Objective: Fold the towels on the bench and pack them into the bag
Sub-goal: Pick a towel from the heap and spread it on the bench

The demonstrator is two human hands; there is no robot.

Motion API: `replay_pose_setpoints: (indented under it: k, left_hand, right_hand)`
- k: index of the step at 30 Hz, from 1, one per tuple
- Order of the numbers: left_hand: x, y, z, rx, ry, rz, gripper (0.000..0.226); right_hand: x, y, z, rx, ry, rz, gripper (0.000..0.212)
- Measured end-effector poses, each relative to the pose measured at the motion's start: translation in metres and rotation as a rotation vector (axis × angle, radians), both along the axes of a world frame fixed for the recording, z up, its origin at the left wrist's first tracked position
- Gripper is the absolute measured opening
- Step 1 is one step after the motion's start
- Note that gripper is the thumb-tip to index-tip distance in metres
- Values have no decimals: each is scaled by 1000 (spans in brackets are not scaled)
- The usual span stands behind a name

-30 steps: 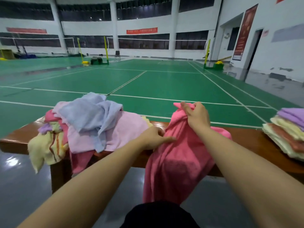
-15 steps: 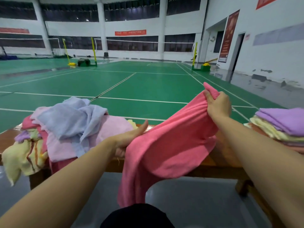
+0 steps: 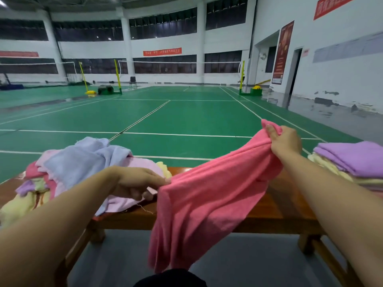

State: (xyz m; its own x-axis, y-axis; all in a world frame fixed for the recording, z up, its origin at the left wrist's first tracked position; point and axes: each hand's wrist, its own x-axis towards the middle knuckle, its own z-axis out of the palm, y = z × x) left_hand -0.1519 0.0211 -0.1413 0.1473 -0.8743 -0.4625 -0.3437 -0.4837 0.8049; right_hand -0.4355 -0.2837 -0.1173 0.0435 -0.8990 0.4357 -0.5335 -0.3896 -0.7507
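A pink towel (image 3: pixel 207 201) is stretched in the air above the wooden bench (image 3: pixel 267 212) and hangs down past its front edge. My right hand (image 3: pixel 285 140) grips the towel's upper corner, raised at the right. My left hand (image 3: pixel 137 184) pinches the towel's edge lower down at the left, just above the bench. A heap of unfolded towels (image 3: pixel 83 166), light blue, pale pink, yellow and purple, lies on the bench's left end. A stack of folded towels (image 3: pixel 352 162) with a purple one on top sits at the right end. No bag is in view.
The bench stands on a grey floor beside a green badminton court (image 3: pixel 186 117) with white lines. Net posts, a chair and a dark doorway are far back. A dark shape (image 3: pixel 170 278) shows at the bottom edge.
My right hand has lifted the pink towel's corner up and to the right, away from the bench. My left hand has slid along the edge and pinched it, so the towel is now spread between both hands.
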Motion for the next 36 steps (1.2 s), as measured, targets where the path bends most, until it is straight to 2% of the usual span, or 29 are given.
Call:
replay_pose_setpoints:
  k: [3, 5, 7, 10, 12, 17, 21, 28, 33, 36]
  left_hand:
    - [3, 4, -1, -9, 96, 77, 31]
    - [8, 1, 0, -91, 209, 223, 33]
    - [13, -3, 3, -158, 224, 365, 36]
    - [10, -11, 16, -212, 106, 458, 35]
    - [7, -18, 26, -204, -116, 474, 31]
    - [-10, -36, 68, -287, -678, 536, 42]
    - [-32, -40, 98, -345, -935, 618, 36]
    - [-37, -36, 116, -597, -915, 822, 23]
    - [-58, -24, 134, -720, -942, 868, 29]
    - [-73, -15, 143, -808, -887, 897, 31]
  right_hand:
    - [-7, -3, 3, 37, -28, -38, 56]
    - [-11, -6, 2, 99, -85, -24, 51]
    - [-14, -7, 3, 198, -211, -49, 44]
    - [-12, 2, 12, 404, -554, -14, 44]
    - [-9, 9, 20, 444, -739, 65, 44]
    - [-6, 21, 26, 244, -631, -16, 49]
    - [-7, 32, 34, 154, -568, -3, 53]
    - [-32, 54, 63, -6, -587, -24, 47]
    - [-47, 87, 91, -113, -653, -140, 50]
    - [-52, 103, 96, -205, -651, -166, 55]
